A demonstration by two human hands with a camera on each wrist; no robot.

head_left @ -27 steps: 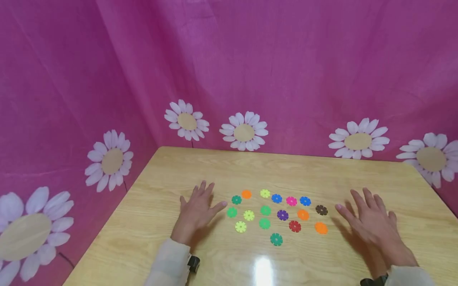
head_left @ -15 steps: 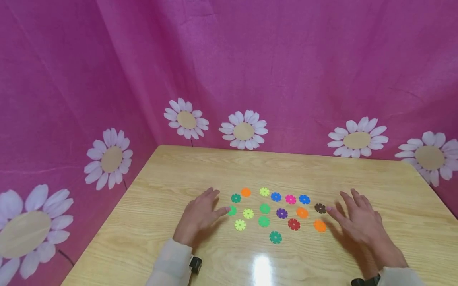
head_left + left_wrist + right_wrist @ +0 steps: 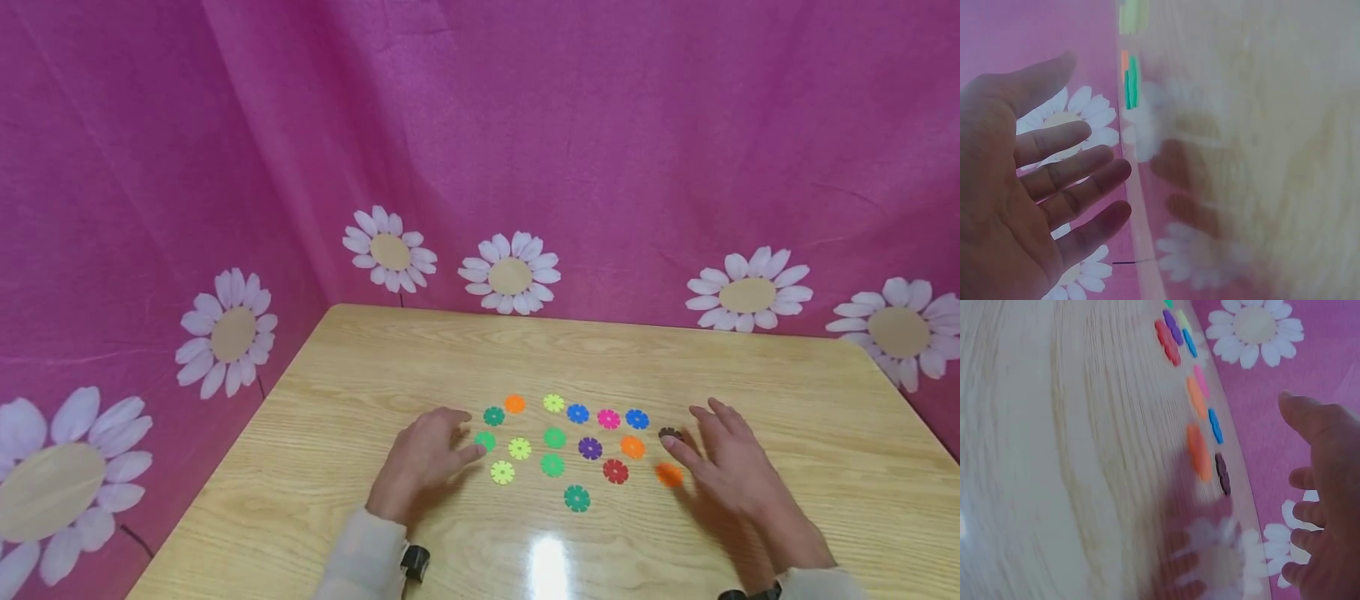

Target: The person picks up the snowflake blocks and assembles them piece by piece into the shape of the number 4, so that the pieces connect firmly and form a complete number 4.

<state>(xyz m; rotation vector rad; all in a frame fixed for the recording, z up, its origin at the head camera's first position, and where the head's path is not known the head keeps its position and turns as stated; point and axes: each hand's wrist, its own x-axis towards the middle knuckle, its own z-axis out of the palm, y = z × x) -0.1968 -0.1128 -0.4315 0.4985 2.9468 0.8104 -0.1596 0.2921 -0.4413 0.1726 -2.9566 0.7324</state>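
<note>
Several notched plastic discs lie flat in loose rows on the wooden table. My left hand hovers at the left end, its thumb overlapping a green disc in the head view. Fingers spread and holding nothing, it also shows in the left wrist view. At the right end my right hand is held above the table, nearest the dark brown disc, which it partly hides, and an orange disc. Its palm holds nothing. Between the hands lie a purple disc, a red disc and a pink disc.
A pink cloth printed with white daisies hangs behind and to the left of the wooden table. A bright light reflection shows on the near tabletop. A teal-green disc lies closest to the front.
Both hands have moved inward toward the discs, the right one to the left and the left one slightly right. The fingers of both look less spread. The discs keep their places.
</note>
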